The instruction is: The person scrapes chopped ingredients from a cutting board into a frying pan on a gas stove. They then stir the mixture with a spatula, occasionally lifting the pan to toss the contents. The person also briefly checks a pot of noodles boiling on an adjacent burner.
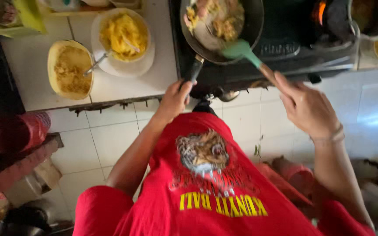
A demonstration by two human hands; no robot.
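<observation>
Left hand (173, 101) grips pan (254, 26) handle; right hand (307, 107) holds green spatula (241, 50)

By the left hand (173, 99), the pan (224, 30) looks like dark, dull metal with a black matt handle. The right hand (306, 107) grips a spatula (248, 54) with a wooden shaft and smooth green plastic-looking blade. Left of both hands, the bench (27, 70) is glossy white tile.
</observation>
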